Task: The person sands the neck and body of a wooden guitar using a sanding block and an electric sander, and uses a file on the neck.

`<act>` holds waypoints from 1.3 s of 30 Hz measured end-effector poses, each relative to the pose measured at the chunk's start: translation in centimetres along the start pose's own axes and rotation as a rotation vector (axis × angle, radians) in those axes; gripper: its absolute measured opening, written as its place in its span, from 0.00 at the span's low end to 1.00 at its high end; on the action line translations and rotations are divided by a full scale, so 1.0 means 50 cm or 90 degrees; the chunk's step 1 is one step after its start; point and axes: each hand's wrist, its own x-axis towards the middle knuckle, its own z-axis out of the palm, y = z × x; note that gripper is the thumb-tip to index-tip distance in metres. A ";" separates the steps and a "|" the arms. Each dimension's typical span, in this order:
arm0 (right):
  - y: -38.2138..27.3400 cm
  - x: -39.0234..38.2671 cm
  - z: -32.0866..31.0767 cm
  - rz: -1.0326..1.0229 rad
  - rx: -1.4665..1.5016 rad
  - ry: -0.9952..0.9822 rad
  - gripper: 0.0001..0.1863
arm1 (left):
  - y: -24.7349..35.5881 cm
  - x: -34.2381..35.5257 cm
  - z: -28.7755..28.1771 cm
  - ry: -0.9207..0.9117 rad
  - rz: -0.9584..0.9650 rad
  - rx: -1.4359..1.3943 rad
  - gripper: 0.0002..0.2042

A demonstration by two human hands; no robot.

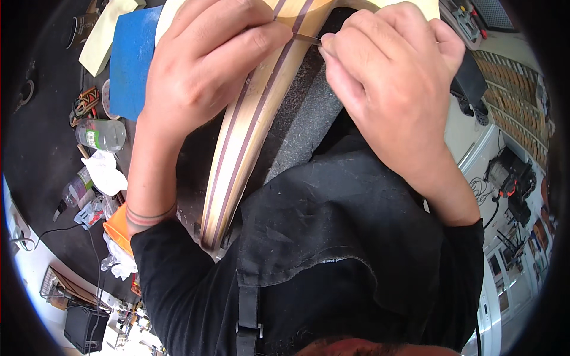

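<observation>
A long, tapering wooden piece with pale wood and dark purple-brown stripes, shaped like an instrument neck, runs from the top of the view down toward my body. Over its upper part, my left hand and my right hand pinch the two ends of a thin metal scraper. The blade's lower edge shows as a fine line across the striped wood, and it looks slightly bent. Both hands are closed, with thumbs and fingers close together. How firmly the blade touches the wood cannot be told.
Left of the wood are a blue block, a pale yellow block, a clear jar, crumpled white tissue and an orange cup on the dark table. A dark apron bunches near the wood's lower end.
</observation>
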 end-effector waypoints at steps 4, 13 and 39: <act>-0.023 0.011 -0.003 -0.048 -0.053 -0.001 0.10 | 0.011 -0.022 -0.021 -0.058 -0.059 -0.086 0.17; -0.006 0.017 -0.003 -0.064 -0.131 0.030 0.09 | -0.012 -0.021 0.004 0.027 -0.002 -0.032 0.17; -0.005 0.021 0.011 -0.152 -0.027 0.065 0.11 | -0.025 -0.059 0.000 0.117 -0.006 0.041 0.09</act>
